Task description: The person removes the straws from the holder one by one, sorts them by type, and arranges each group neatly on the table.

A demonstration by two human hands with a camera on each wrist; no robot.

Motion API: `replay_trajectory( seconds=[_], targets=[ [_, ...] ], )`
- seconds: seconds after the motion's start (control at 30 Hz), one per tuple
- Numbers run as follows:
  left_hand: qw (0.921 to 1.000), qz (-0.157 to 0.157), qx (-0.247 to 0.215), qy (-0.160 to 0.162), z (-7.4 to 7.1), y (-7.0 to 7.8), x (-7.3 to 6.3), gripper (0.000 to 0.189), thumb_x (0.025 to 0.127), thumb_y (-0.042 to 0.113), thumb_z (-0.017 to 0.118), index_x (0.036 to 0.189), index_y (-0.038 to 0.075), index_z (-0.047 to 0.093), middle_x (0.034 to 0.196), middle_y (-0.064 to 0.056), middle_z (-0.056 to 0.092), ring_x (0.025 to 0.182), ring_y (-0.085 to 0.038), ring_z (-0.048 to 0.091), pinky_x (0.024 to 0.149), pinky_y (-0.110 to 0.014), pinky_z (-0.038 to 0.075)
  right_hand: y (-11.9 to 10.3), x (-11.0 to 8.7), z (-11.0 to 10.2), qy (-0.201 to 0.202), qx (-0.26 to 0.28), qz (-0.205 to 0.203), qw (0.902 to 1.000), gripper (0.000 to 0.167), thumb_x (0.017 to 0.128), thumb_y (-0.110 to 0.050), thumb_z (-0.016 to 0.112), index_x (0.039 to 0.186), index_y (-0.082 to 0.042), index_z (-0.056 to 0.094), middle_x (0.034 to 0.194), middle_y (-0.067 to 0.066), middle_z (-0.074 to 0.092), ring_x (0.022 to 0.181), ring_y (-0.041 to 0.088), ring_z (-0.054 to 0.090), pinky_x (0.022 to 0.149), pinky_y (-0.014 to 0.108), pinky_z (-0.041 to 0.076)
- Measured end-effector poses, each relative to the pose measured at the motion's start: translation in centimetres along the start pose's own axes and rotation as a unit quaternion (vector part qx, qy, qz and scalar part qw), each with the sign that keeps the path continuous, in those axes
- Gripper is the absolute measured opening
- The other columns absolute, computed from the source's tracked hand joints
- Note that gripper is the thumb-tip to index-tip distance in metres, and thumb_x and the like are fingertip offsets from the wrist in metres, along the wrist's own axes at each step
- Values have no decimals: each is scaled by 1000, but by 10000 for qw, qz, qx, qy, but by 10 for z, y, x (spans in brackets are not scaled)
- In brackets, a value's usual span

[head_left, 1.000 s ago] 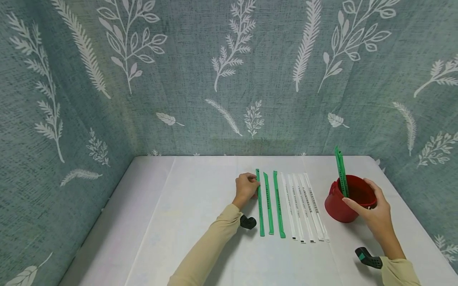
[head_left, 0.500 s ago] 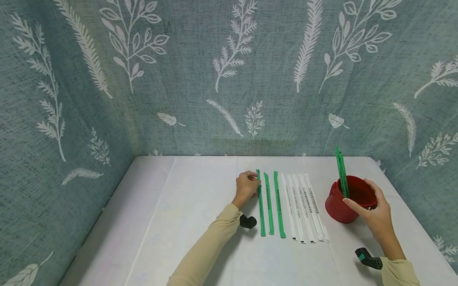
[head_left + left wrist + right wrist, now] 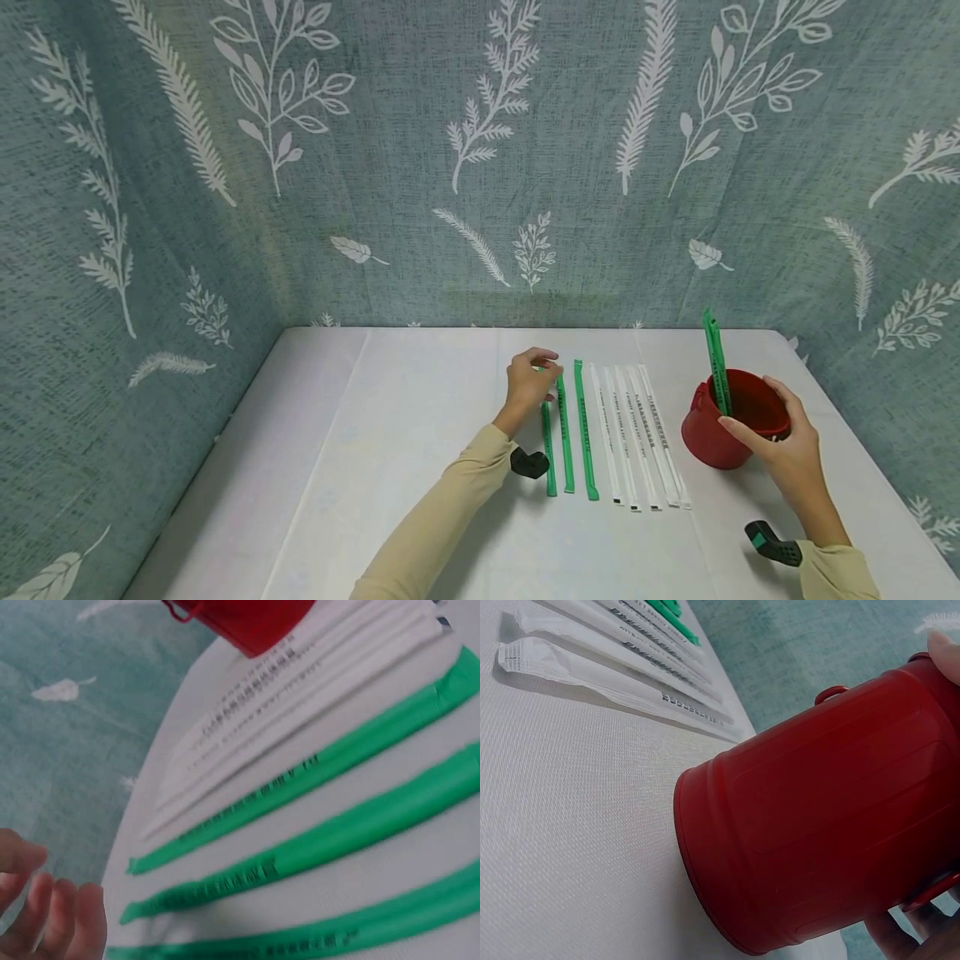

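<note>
Three green paper-wrapped straws lie side by side on the table: a left one [image 3: 550, 467], a middle one [image 3: 566, 446] and a right one [image 3: 585, 433]. My left hand [image 3: 531, 382] is over the far ends of the left and middle ones. In the left wrist view its loosely bent fingers [image 3: 88, 922] hold nothing and look apart from the straws. A red bucket [image 3: 705, 433] with a small side handle is on the right, with green wrapped straws [image 3: 717, 358] upright inside. My right hand [image 3: 791, 446] grips its rim, thumb at the near side, fingers at the right.
Several white paper-wrapped straws [image 3: 637, 442] lie in a row between the green ones and the bucket. The table [image 3: 390, 433] has a white cloth. A leaf-patterned curtain [image 3: 390, 167] stands behind it and along its sides.
My left hand has left the far end of the left green straw and shifted right and slightly away, its fingers loosening. My right hand and the bucket stay put.
</note>
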State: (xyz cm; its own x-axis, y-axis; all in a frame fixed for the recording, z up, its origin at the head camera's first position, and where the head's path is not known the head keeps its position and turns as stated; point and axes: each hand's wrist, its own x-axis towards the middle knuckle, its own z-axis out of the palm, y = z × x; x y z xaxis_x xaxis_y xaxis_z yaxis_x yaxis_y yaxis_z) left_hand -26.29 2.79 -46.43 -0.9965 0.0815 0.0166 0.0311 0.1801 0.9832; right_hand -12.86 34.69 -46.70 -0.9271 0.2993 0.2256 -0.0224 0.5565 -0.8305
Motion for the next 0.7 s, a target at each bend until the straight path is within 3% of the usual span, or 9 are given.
replay_trajectory(
  seconds=[0.13,0.27,0.47,0.7],
  targets=[
    [9999,31,-148,-82,4,8,-2,16,88,8,66,104,7,68,88,-5,60,83,-38,62,54,-42,58,0,0,0,-6,18,16,10000,82,86,-24,71,151,-27,21,142,15,35,116,11,33,68,6,45],
    [9998,62,-180,-19,8,16,-2,15,88,8,66,103,9,68,86,-3,61,79,-31,63,58,-48,58,0,1,0,-6,20,16,10000,82,86,-24,71,151,-27,21,142,16,35,116,11,32,68,6,45],
    [9993,102,-351,-79,16,26,-3,16,87,8,68,102,10,68,85,-2,61,74,-21,63,58,-45,58,1,1,0,3,-6,12,10000,83,85,-25,72,151,-27,21,142,15,35,116,11,32,68,6,45],
    [9981,325,-517,-110,27,40,-4,16,87,8,67,102,10,68,85,-1,61,74,-24,62,59,-46,58,1,1,0,2,9,30,10000,83,85,-25,72,151,-27,21,142,16,35,116,11,32,67,6,45]
  ],
)
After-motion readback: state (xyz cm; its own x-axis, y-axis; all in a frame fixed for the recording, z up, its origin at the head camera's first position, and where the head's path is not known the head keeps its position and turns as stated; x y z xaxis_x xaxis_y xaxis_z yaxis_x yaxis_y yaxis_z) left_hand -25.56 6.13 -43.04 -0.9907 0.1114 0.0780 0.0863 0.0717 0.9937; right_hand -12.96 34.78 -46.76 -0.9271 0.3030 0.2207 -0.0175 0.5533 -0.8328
